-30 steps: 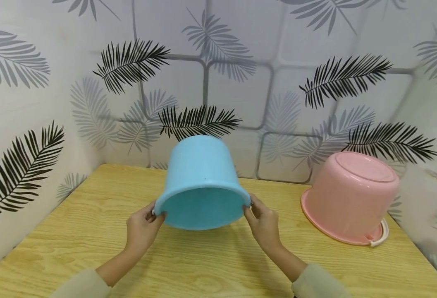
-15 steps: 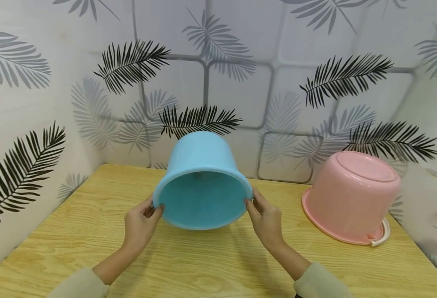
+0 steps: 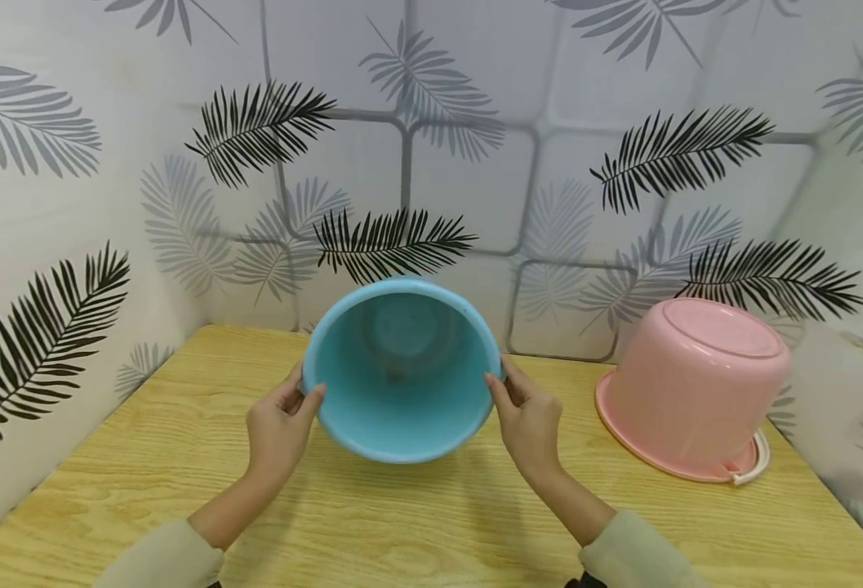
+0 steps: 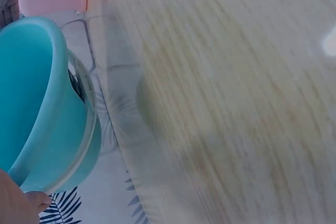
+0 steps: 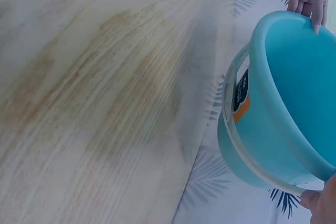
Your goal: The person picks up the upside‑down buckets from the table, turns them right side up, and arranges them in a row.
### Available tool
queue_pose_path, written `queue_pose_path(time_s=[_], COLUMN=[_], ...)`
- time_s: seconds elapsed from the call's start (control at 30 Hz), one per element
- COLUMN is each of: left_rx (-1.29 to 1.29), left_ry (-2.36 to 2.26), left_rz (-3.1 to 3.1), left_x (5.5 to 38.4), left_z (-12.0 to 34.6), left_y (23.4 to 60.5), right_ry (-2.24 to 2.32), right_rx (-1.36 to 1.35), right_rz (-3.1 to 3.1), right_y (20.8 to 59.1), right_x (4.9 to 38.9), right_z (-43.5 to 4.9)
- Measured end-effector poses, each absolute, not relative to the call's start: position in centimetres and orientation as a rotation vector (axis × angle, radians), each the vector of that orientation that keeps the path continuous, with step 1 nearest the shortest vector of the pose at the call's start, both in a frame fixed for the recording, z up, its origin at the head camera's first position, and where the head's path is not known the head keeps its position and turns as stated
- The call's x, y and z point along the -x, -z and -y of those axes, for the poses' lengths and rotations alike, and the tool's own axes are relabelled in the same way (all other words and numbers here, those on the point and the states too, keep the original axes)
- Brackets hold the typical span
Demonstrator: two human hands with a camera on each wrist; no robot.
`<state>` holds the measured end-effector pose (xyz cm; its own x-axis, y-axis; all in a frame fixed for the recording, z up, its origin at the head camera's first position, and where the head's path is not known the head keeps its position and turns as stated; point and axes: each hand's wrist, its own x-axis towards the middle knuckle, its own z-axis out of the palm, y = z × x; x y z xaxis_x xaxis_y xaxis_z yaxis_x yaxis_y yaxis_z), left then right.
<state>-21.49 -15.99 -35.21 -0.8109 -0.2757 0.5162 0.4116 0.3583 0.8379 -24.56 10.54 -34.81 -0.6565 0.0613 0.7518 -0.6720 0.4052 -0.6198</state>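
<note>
A light blue plastic bucket (image 3: pixel 402 408) is tipped on its side in the head view, its round mouth facing me and its inner bottom showing. My left hand (image 3: pixel 278 429) grips the rim at the left, thumb on the inner side, other fingers mostly hidden behind. At the opposite side my right hand (image 3: pixel 530 425) holds the rim the same way. A pale carrying handle (image 5: pixel 247 163) hangs along the outside of the bucket in the right wrist view, near a dark and orange label (image 5: pixel 241 95). The bucket's outer wall (image 4: pixel 50 153) shows in the left wrist view.
To the right, a pink bucket (image 3: pixel 696 392) stands upside down, with its white handle (image 3: pixel 754 461) low at the rim. Both are at a wood-grain table (image 3: pixel 144 465). A leaf-patterned wall (image 3: pixel 475 188) rises behind.
The blue bucket has tilted so its mouth swings up toward me; its inside now shows down to the bottom. Both hands keep hold of the rim and have shifted slightly. The pink bucket stays put.
</note>
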Motion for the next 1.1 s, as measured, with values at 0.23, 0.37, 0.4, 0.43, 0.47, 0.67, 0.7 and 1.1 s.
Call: queue_pose_path(time_s=[0.23,0.37,0.4,0.43,0.47,0.67,0.7,1.1], left_rx=[0.113,0.146,0.160,0.170,0.180,0.274,0.295,0.317], left_ry=[1.561,1.606,1.621,1.630,1.635,1.677,1.691,1.743], left_rz=[2.012,2.021,2.020,2.021,2.024,2.019,2.014,2.036], left_x=[22.1,22.4,22.5,22.5,22.6,22.7,22.7,22.8], left_z=[16.4,16.8,16.9,17.1,17.2,17.9,18.0,18.5], left_y=[34.3,33.8,33.7,33.6,33.5,32.8,32.7,31.9], right_ry=[-1.384,-1.493,-1.502,-1.494,-1.482,-1.388,-1.382,-1.484], right_rx=[-0.544,-0.591,-0.609,-0.623,-0.638,-0.733,-0.747,-0.745], right_rz=[1.975,2.019,2.033,2.052,2.070,2.151,2.163,2.163], right_y=[34.1,33.8,33.8,33.8,33.7,33.4,33.3,32.7], right_x=[24.7,24.5,24.4,24.4,24.3,24.4,24.4,24.4], right_z=[-10.8,-11.0,-11.0,-11.1,-11.2,-11.8,-11.9,-11.6])
